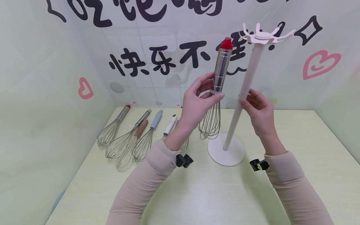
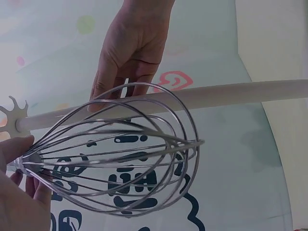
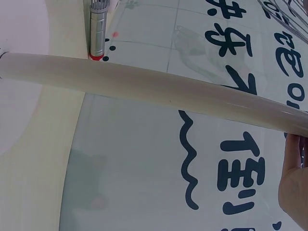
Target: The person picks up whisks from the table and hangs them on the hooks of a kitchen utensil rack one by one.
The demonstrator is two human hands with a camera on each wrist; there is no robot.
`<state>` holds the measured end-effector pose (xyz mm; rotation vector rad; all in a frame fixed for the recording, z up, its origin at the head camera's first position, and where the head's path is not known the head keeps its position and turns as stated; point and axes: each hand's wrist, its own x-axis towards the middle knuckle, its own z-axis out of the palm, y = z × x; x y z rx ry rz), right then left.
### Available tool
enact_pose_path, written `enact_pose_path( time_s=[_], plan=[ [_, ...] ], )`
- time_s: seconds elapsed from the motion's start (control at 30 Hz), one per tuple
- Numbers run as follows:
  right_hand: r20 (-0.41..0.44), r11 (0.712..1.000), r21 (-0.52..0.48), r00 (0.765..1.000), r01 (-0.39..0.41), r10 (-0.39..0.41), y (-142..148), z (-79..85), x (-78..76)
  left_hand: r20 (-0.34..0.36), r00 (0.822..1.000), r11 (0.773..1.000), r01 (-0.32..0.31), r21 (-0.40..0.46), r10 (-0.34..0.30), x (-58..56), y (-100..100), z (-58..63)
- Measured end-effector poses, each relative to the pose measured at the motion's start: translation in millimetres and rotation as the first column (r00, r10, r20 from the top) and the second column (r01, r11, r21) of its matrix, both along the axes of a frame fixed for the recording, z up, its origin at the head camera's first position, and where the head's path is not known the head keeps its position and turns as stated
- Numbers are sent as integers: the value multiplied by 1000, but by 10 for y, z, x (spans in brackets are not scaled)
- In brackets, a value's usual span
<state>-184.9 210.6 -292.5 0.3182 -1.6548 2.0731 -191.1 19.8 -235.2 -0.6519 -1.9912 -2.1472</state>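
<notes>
My left hand (image 1: 197, 97) grips a balloon whisk (image 1: 220, 68) by the lower end of its steel handle. The whisk's red-capped end points up and its wire loops hang down, left of the pole. In the left wrist view the loops (image 2: 199, 143) show close up, apparently holding nothing. My right hand (image 1: 260, 114) holds the pole (image 1: 248, 75) of a white stand around its middle, thumb in front and fingers behind. The stand leans to the right; a ring of upturned hooks (image 1: 262, 37) tops it, and its round base (image 1: 236, 153) is on the table.
Several whisks lie in a row at the table's left, among them a red-ended one (image 1: 122, 114), a brown-handled one (image 1: 141, 128), a light blue one (image 1: 156, 119) and a white one (image 1: 170, 125). My left forearm partly hides another. A printed backdrop (image 1: 157, 90) stands behind.
</notes>
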Motion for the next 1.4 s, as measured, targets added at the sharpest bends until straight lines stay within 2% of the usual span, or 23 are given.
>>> enact_pose_path(
  time_s=[0.33,0.6,1.03,1.2,1.4],
  plan=[
    [-9,1000,-7,1000,-5,5,8,-15,-1,-55,998,999,-34,-15,33,-6,57,118],
    [-11,1000,-12,1000,-11,10,13,-18,-4,-85,995,998,-56,-9,55,-35,81,153],
    [-11,1000,-9,1000,-8,8,10,-7,-12,-161,980,989,-127,-69,115,-110,16,200],
    [-8,1000,-5,1000,-6,6,4,-4,-17,-216,969,983,-145,-108,120,-138,-49,235],
    [-1,1000,-2,1000,-3,3,6,-6,-9,-312,943,970,-177,-165,118,-158,-134,326]
  ],
)
